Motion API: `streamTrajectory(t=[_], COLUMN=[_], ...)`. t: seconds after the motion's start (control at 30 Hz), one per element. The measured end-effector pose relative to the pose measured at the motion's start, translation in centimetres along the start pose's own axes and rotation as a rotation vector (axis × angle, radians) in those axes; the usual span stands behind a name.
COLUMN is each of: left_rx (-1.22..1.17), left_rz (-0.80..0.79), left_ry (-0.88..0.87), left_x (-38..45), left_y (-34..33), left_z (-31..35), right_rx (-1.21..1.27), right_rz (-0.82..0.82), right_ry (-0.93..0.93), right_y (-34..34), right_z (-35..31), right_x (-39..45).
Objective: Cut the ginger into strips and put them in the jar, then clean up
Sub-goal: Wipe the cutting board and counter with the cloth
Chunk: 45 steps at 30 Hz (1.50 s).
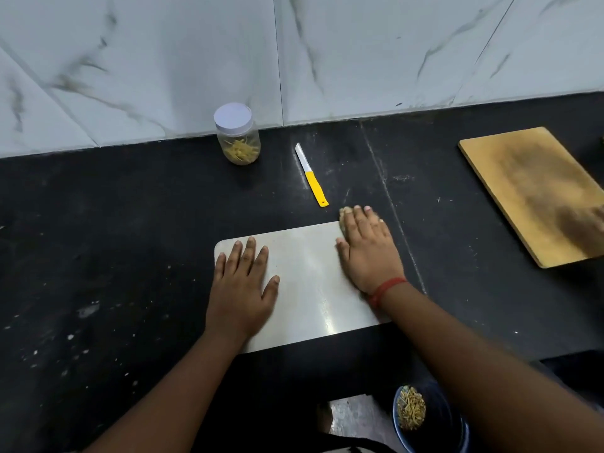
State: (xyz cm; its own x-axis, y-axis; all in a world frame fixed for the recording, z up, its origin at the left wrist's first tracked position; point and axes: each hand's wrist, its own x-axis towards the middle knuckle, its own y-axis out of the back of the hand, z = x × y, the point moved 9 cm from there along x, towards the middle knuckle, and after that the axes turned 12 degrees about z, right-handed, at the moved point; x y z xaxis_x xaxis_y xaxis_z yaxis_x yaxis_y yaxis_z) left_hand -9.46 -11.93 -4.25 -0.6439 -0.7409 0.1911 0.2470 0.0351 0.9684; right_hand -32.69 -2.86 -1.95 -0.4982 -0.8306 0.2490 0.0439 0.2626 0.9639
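Hands are lying flat on the steel board (pixel 304 282) at the worktop's (pixel 130 207) front edge: my left hand (pixel 240 289) is spread, holding nothing; my right hand (pixel 367 253) is pressing a tan cloth (pixel 343 214) at the board's far right corner. Ginger strips (pixel 240 151) are sitting in the lidded jar (pixel 237 134) by the wall, knife (pixel 311 174) beside it.

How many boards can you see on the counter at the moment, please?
2. A pale board lies near the counter's front edge under both hands, and a wooden board lies at the far right, partly cut off by the frame. More may lie beyond view.
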Motion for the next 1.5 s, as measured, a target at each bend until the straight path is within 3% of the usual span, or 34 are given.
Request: streamTrajectory(t=[0.03, 0.07, 0.17, 0.2, 0.3, 0.43, 0.47, 0.57, 0.7, 0.83, 0.97, 1.0, 1.1, 1.23, 1.27, 1.37, 1.5], left_rx=[0.000, 0.000, 0.001, 0.000, -0.005, -0.009, -0.013, -0.020, -0.018, -0.016, -0.010, -0.013, -0.013, -0.013, -0.018, -0.012, 0.006], left_rz=[0.000, 0.001, -0.004, -0.002, -0.006, 0.002, 0.008, 0.011, 0.019, 0.020, 0.024, 0.023, 0.022, 0.030, 0.029, 0.015, -0.002], left_ry=[0.002, 0.002, -0.004, -0.001, 0.008, 0.003, 0.007, 0.010, 0.000, 0.004, -0.003, -0.002, 0.001, -0.003, 0.000, 0.003, -0.001], left_x=[0.0, 0.0, -0.1, -0.1, -0.1, -0.1, -0.1, -0.1, -0.1, 0.0, 0.0, 0.0, -0.1, 0.0, 0.0, -0.1, 0.0], left_y=[0.0, 0.0, 0.1, 0.1, 0.1, 0.2, 0.3, 0.2, 0.4, 0.3, 0.4, 0.4, 0.3, 0.4, 0.4, 0.4, 0.2], left_z=[0.0, 0.0, 0.0, -0.1, 0.1, 0.0, 0.0, 0.1, 0.0, 0.1, 0.0, 0.0, 0.1, 0.0, 0.0, 0.1, -0.1], right_rx=[-0.020, -0.019, 0.017, 0.017, -0.028, 0.048, 0.044, -0.015, 0.058, 0.013, 0.074, 0.074, 0.001, 0.077, 0.074, 0.017, 0.078], right_rz=[0.003, -0.014, -0.065, -0.041, 0.004, -0.074, -0.049, 0.007, -0.044, 0.002, -0.060, -0.043, 0.008, -0.052, -0.031, 0.018, -0.073], right_ry=[-0.071, -0.009, 0.357, 0.311, -0.061, 0.364, 0.326, -0.069, 0.337, -0.100, 0.386, 0.337, -0.088, 0.359, 0.329, -0.042, 0.392], right_y=[-0.2, -0.4, -0.4, -0.3, -0.1, 0.0, 0.1, 0.5, 0.2, 0.2, -0.4, -0.5, -0.3, -0.5, -0.5, 0.0, -0.2], right_z=[0.0, -1.8, -5.1, -3.6, -0.3, -5.7, -4.1, 0.4, -4.6, -0.2, -6.9, -5.5, -1.5, -6.9, -5.5, -1.5, -5.8], right_x=[-0.1, -0.8, -3.0, -2.0, -0.5, -4.4, -3.6, -1.9, -4.1, -0.2, -2.0, -0.8, 0.6, -2.4, -1.5, -0.5, -4.7])
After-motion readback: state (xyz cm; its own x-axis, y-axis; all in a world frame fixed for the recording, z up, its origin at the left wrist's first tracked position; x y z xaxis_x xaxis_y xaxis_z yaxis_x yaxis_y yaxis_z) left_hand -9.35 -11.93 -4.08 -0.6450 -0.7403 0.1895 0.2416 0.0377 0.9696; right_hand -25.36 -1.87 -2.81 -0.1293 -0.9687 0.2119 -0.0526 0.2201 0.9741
